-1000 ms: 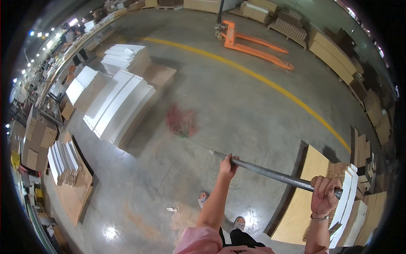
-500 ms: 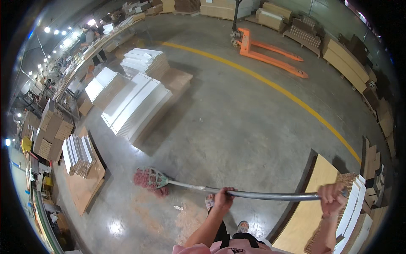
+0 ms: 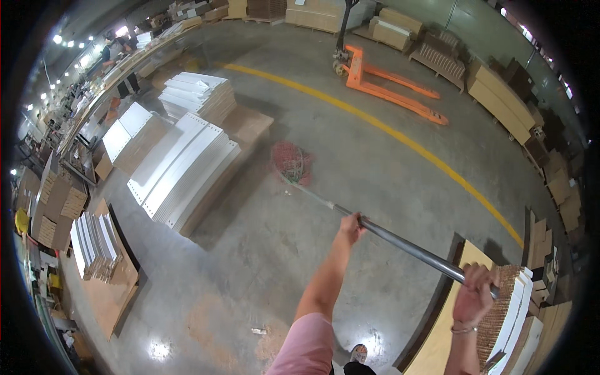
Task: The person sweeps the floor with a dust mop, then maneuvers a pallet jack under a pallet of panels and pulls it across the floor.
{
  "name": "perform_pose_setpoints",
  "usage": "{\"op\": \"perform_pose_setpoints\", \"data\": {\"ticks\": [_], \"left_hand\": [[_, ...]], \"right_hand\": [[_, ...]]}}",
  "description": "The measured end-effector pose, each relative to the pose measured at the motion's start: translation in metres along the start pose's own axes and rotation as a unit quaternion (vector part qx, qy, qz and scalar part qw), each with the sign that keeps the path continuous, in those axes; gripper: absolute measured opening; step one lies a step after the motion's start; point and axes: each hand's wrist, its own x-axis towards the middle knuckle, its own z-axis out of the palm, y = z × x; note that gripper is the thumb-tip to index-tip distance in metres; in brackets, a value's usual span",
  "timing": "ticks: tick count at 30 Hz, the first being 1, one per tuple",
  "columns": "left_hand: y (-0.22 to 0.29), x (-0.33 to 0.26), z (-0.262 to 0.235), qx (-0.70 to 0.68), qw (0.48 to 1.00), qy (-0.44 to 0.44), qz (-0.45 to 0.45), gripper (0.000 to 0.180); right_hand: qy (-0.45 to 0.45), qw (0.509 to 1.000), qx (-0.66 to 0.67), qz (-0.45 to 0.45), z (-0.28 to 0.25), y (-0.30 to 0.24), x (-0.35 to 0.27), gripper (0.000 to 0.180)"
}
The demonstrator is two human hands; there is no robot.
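Mop [image 3: 415, 249] slants over the grey floor, its blurred red head [image 3: 292, 161] between 10 and 11 o'clock from the left hand [image 3: 352, 230]. Half a second earlier that head lay just past 9, nearer the person's feet, with the handle almost level across the view. The left hand is wrapped around the handle partway along, its arm now stretched farther out; the right hand [image 3: 476, 289] is closed around it near the end, at 4 o'clock from the left. Just beside the right hand, at 4 o'clock, are white boards [image 3: 512, 312]. From the mop's head, large white panels [image 3: 187, 165] lie stacked at 9 o'clock, and a smaller stack [image 3: 94, 244] sits on a brown board [image 3: 112, 306] at 8. Beyond a curved yellow line [image 3: 375, 120], an orange pallet jack [image 3: 394, 99] stands between 1 and 2. One foot [image 3: 359, 353] shows at 6 o'clock from the left hand, where two showed before.
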Motion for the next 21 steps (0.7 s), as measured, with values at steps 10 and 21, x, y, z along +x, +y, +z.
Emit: {"op": "perform_pose_setpoints", "data": {"ticks": [10,21], "left_hand": [[0.064,-0.059,-0.035,-0.097,0.988,0.073,0.095,0.023],[0.031,-0.251,-0.127,-0.165,0.959,0.168,0.157,0.020]], "right_hand": [[-0.114,0.993,-0.025,0.022,0.106,0.014,0.031,0.036],[-0.203,0.971,0.068,0.108,0.107,-0.049,-0.048,0.033]]}}
